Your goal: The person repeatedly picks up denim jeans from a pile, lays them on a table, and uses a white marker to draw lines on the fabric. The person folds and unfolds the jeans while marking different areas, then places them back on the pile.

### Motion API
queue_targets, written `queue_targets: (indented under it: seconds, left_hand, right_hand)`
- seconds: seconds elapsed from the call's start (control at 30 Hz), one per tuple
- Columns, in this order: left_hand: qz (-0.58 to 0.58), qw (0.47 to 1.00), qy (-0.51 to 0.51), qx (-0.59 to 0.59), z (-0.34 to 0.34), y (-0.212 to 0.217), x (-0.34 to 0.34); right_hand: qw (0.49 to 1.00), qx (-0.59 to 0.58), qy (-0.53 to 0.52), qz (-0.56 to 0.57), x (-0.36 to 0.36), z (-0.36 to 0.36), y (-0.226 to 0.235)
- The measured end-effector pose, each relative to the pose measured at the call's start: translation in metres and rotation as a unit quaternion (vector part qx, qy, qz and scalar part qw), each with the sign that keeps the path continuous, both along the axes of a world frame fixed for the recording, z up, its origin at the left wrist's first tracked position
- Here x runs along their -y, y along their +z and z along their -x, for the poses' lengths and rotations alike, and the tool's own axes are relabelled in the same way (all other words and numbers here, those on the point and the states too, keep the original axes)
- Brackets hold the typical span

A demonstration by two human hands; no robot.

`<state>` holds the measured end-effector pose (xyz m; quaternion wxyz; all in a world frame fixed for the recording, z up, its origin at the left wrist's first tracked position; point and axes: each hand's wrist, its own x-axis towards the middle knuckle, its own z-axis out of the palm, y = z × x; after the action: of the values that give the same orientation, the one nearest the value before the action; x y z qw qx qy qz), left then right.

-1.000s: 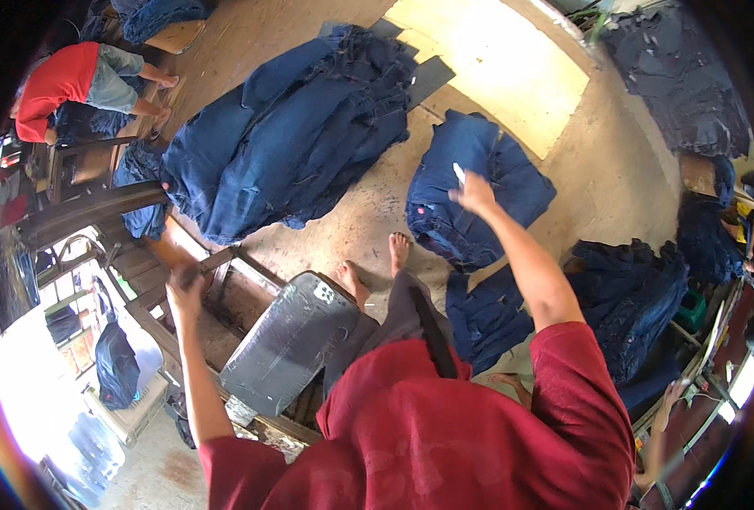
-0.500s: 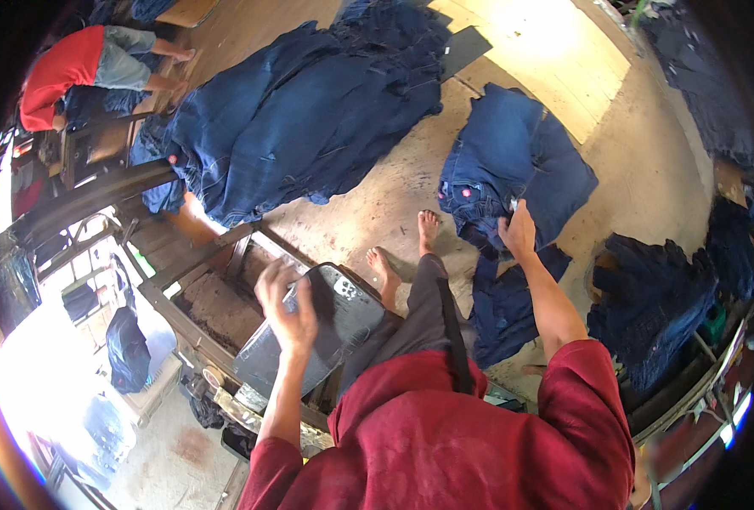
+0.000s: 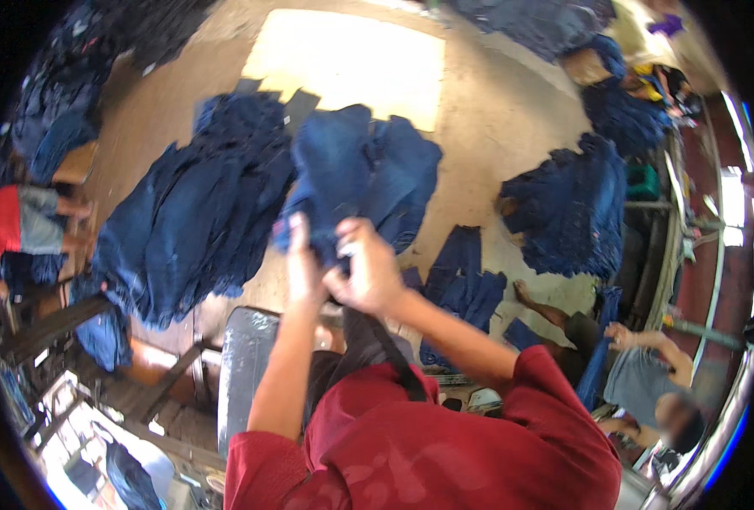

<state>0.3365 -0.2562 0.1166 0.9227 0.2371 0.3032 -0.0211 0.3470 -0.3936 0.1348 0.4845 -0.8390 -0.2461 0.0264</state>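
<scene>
A pair of blue jeans point(image 3: 334, 153) lies spread out in front of me, its near end under my hands. My right hand point(image 3: 367, 270) is closed around a small pale object point(image 3: 349, 249), too blurred to name, over the near end of the jeans. Close beside it, my left hand point(image 3: 303, 270) is at the jeans' near edge with its fingers pointing away from me. Motion smears those fingers, so their grip on the denim does not show clearly.
A large heap of jeans point(image 3: 194, 217) lies to the left, another pile point(image 3: 568, 208) to the right. A dark padded seat point(image 3: 248, 365) stands by my left arm. One person in grey point(image 3: 644, 374) handles denim at right; another in red point(image 3: 1, 242) bends over at far left.
My left hand has come from above the dark seat to the jeans beside my right hand. My view has turned rightward, bringing the person in grey into sight.
</scene>
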Motion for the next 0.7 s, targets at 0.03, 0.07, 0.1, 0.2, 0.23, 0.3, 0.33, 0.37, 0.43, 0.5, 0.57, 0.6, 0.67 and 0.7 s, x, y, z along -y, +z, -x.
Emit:
queue_targets:
  seconds: [0.03,0.07,0.1,0.2,0.23,0.3,0.33,0.37,0.43,0.5,0.57,0.6,0.67,0.7]
  left_hand:
    - [0.003,0.999,0.026,0.022,0.016,-0.001,-0.017]
    - [-0.041,0.997,0.062,0.039,0.036,-0.002,-0.033]
    - [-0.043,0.994,0.103,-0.007,0.061,-0.003,-0.048]
    - [-0.029,0.993,0.113,-0.036,0.151,0.006,-0.09]
    - [-0.004,0.993,0.118,-0.014,0.188,0.013,-0.099]
    - [-0.076,0.973,0.189,-0.111,0.256,0.018,-0.104]
    - [-0.068,0.967,0.208,-0.127,0.295,0.019,-0.102]
    - [-0.049,0.966,0.221,-0.122,0.334,0.02,-0.099]
    - [0.004,0.938,0.295,-0.183,0.409,0.023,-0.109]
    - [0.023,0.938,0.294,-0.183,0.477,0.03,-0.126]
    - [-0.057,0.881,0.352,-0.313,0.53,0.037,-0.137]
    - [-0.093,0.891,0.332,-0.295,0.547,0.039,-0.139]
    - [-0.115,0.885,0.338,-0.3,0.568,0.034,-0.143]
    - [-0.126,0.89,0.34,-0.278,0.57,0.03,-0.141]
  right_hand:
    - [1.0,0.003,-0.004,-0.012,-0.014,0.026,0.002]
    - [0.999,0.023,-0.005,-0.046,-0.026,0.049,0.001]
    - [0.998,-0.02,0.012,-0.051,-0.036,0.074,-0.001]
    - [0.988,-0.107,0.102,-0.054,-0.055,0.156,-0.001]
    - [0.977,-0.14,0.147,-0.059,-0.056,0.181,0.0]
    - [0.932,-0.252,0.253,-0.061,-0.052,0.223,0.008]
    - [0.921,-0.226,0.293,-0.12,-0.049,0.233,0.011]
    - [0.898,-0.239,0.347,-0.124,-0.044,0.241,0.015]
    - [0.878,-0.3,0.364,-0.085,-0.034,0.24,0.019]
    - [0.943,-0.235,0.21,-0.107,-0.03,0.223,0.016]
    - [0.981,-0.18,0.026,-0.067,-0.032,0.194,-0.002]
    - [0.97,-0.221,-0.097,0.016,-0.034,0.183,-0.013]
    - [0.875,-0.423,-0.234,-0.017,-0.054,0.154,-0.05]
    - [0.792,-0.546,-0.27,0.029,-0.053,0.137,-0.067]
